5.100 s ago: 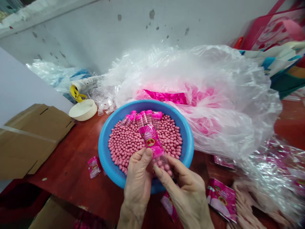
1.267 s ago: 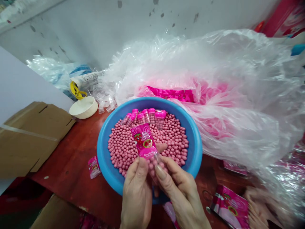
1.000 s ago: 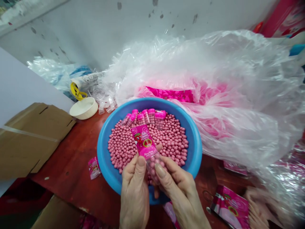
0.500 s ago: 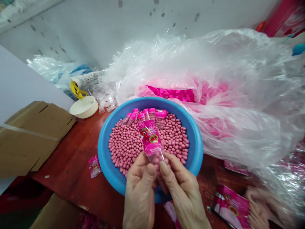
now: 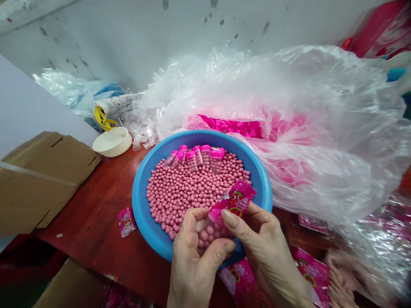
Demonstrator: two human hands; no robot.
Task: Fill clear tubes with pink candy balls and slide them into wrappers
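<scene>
Between my two hands, over the near side of a blue basin (image 5: 138,192), is a small clear tube of pink candy balls (image 5: 210,233) with a pink printed sleeve (image 5: 236,199) around one part. My left hand (image 5: 199,256) grips the clear end where the balls show. My right hand (image 5: 263,239) pinches the sleeve between thumb and fingers. The tube tilts up to the right. Loose pink candy balls (image 5: 180,196) fill the basin. Several filled tubes with pink caps (image 5: 216,158) lie on them at the far side.
Left on the red table (image 5: 96,214) are a printed sleeve (image 5: 126,221), a white dish (image 5: 112,142), yellow tape roll (image 5: 104,119) and cardboard (image 5: 41,179). Behind the basin spreads a large clear plastic bag (image 5: 305,94) with pink caps (image 5: 234,126). More printed sleeves (image 5: 311,271) lie at lower right.
The tube has turned from nearly upright to leaning right. My right hand has shifted from its lower end up onto the sleeve; my left hand stays at the clear end.
</scene>
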